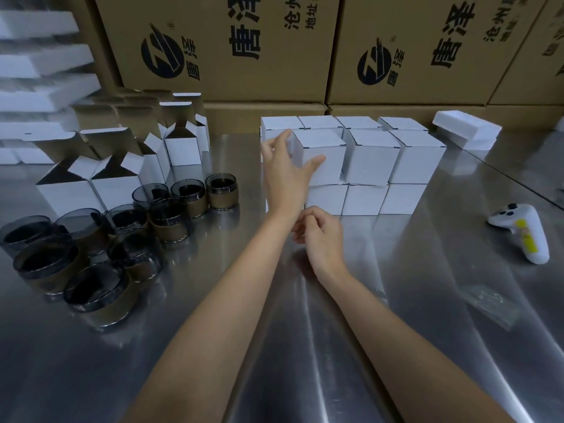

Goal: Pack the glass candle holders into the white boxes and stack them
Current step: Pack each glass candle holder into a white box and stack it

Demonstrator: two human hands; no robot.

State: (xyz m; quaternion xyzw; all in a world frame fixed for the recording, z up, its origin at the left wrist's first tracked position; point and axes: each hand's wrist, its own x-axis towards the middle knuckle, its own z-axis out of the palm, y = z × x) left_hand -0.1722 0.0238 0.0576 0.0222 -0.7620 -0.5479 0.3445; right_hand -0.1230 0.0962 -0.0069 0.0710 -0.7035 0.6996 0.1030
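On the steel table point(335, 346), as seen from the head view, a stack of closed white boxes point(370, 157) is arranged two layers high, just in front of large printed cardboard cartons point(244, 71). The left hand point(285, 172) is stretched out to the upper front box point(331, 169) at the stack's left end. Its fingers are spread and straight, and the thumb is laid across the box's front face, so nothing is clasped; whether the fingertips touch the box's left side cannot be told. The right hand point(319, 236) is held low above the table, just before the stack, with its fingers loosely curled and nothing in them. To the left, the glass candle holders point(171, 221), dark and banded in brown, are grouped upright on the table. Behind them, open white boxes point(68, 195) are set with their flaps raised. Well apart on the right, a white controller point(523, 236) is laid on the table.
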